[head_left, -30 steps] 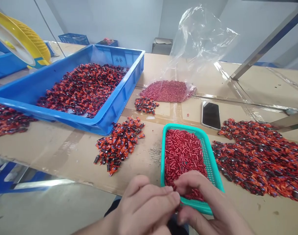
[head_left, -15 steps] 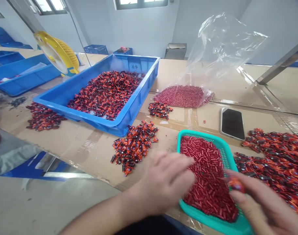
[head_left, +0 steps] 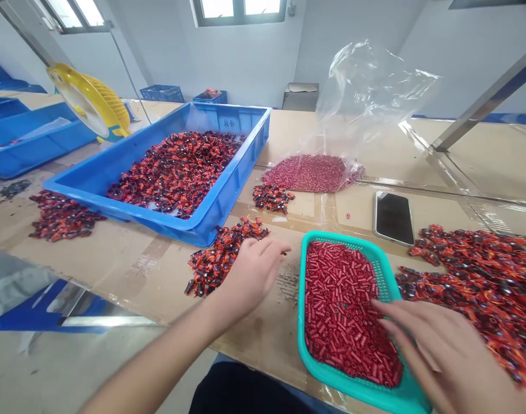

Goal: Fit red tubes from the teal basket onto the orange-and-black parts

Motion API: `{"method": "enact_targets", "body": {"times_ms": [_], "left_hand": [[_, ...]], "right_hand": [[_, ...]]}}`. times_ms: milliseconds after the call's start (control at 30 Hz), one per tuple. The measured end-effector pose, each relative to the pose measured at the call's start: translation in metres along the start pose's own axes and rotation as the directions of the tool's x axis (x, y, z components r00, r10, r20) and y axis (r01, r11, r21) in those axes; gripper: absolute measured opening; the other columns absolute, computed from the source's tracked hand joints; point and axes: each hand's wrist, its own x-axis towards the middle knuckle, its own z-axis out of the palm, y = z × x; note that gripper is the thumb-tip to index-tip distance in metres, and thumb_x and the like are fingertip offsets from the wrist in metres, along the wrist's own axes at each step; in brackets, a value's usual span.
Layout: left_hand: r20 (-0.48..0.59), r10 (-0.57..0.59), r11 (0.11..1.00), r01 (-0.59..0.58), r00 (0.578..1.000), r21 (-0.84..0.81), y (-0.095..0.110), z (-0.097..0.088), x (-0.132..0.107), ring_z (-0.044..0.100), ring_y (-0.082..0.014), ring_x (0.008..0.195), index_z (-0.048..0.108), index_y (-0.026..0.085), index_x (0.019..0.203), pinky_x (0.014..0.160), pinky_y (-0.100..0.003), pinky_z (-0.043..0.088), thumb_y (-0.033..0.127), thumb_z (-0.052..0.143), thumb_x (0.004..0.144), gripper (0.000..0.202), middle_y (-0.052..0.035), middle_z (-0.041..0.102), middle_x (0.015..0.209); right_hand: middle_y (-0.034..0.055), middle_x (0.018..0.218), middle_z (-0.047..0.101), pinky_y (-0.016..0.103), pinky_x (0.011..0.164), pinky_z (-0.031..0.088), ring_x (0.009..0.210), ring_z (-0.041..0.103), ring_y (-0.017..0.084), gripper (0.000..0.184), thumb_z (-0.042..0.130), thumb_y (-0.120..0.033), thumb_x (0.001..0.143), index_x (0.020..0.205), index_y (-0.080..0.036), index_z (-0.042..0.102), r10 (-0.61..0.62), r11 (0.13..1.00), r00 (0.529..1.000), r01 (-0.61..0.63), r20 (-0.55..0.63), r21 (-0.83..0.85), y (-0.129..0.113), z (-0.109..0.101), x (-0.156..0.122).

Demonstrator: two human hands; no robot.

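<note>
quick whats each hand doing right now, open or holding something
Left hand: open, nothing visible held, over a pile of orange-wrapped dark pieces.
Right hand: open, fingers extended over the rim of a teal plastic basket, nothing visible held.

L hand (head_left: 252, 276) now off teal basket (head_left: 332, 237), at wrapped-pcs pile (head_left: 220, 253); R hand (head_left: 435, 351) open over basket edge.

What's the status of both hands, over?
Left hand open, over orange-and-black wrapped pieces. Right hand open, fingers over red tubes in teal plastic basket. Black-screened phone beyond basket.
</note>
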Motion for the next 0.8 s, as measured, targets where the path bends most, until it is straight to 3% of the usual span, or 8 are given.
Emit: {"method": "enact_targets", "body": {"times_ms": [100, 267, 367, 467, 600, 800], "left_hand": [[-0.043, -0.021, 0.964, 0.009, 0.999, -0.267, 0.015, -0.003, -0.016, 0.075, -0.0183, 0.101, 0.064, 0.020, 0.113, 0.089, -0.033, 0.061, 0.013, 0.051, 0.104, 0.017, -0.0070, 0.076, 0.108], [-0.081, -0.092, 0.832, 0.031, 0.992, -0.554, 0.030, 0.002, -0.037, 0.079, -0.0179, 0.087, 0.059, 0.019, 0.109, 0.077, -0.029, 0.068, 0.023, 0.061, 0.103, 0.007, -0.0070, 0.075, 0.101], [-0.102, -0.164, 0.737, 0.053, 0.981, -0.674, 0.037, 0.002, -0.046, 0.078, -0.0159, 0.092, 0.060, 0.021, 0.099, 0.084, -0.026, 0.065, 0.016, 0.070, 0.097, 0.010, -0.0038, 0.074, 0.102], [-0.105, -0.208, 0.696, 0.071, 0.973, -0.714, 0.045, -0.002, -0.052, 0.075, -0.0123, 0.102, 0.064, 0.024, 0.096, 0.094, -0.021, 0.059, 0.008, 0.075, 0.092, 0.020, 0.0011, 0.076, 0.103], [-0.142, -0.085, 0.738, -0.034, 0.986, -0.674, 0.054, -0.007, -0.057, 0.073, -0.0127, 0.104, 0.064, 0.026, 0.102, 0.095, -0.023, 0.059, 0.005, 0.066, 0.096, 0.022, 0.0012, 0.076, 0.107], [-0.181, 0.004, 0.777, -0.118, 0.983, -0.619, 0.057, -0.007, -0.060, 0.074, -0.0129, 0.106, 0.062, 0.024, 0.102, 0.096, -0.022, 0.061, 0.000, 0.062, 0.096, 0.025, -0.0004, 0.077, 0.110]], "right_hand": [[0.0064, 0.102, 0.075, 0.039, 0.081, 0.045, 0.098, 0.061, 0.026, 0.035, 0.039, -0.031, 0.112, 0.113, -0.021, 0.072, -0.137, 0.981, 0.990, 0.141, 0.044, -0.136, -0.021, 0.020, 0.018], [0.0064, 0.089, 0.073, 0.038, 0.076, 0.041, 0.088, 0.061, 0.024, 0.046, 0.031, -0.025, 0.113, 0.093, -0.020, 0.072, -0.104, 0.975, 0.983, 0.131, 0.152, -0.177, -0.025, 0.032, 0.023], [0.0054, 0.081, 0.069, 0.037, 0.072, 0.038, 0.081, 0.059, 0.024, 0.048, 0.030, -0.026, 0.113, 0.083, -0.021, 0.067, -0.098, 0.978, 0.983, 0.125, 0.157, -0.170, -0.023, 0.031, 0.022], [0.0057, 0.083, 0.070, 0.037, 0.073, 0.038, 0.082, 0.059, 0.024, 0.045, 0.032, -0.029, 0.113, 0.088, -0.020, 0.068, -0.101, 0.978, 0.983, 0.127, 0.154, -0.167, -0.021, 0.030, 0.022], [0.0068, 0.091, 0.073, 0.038, 0.075, 0.038, 0.090, 0.059, 0.027, 0.035, 0.039, -0.030, 0.112, 0.102, -0.018, 0.070, -0.120, 0.975, 0.981, 0.145, 0.154, -0.166, -0.018, 0.030, 0.021], [0.0024, 0.081, 0.068, 0.037, 0.069, 0.039, 0.080, 0.059, 0.024, 0.031, 0.042, -0.027, 0.110, 0.088, -0.023, 0.064, -0.129, 0.983, 0.975, 0.149, 0.182, -0.103, -0.015, 0.029, 0.023]]}}
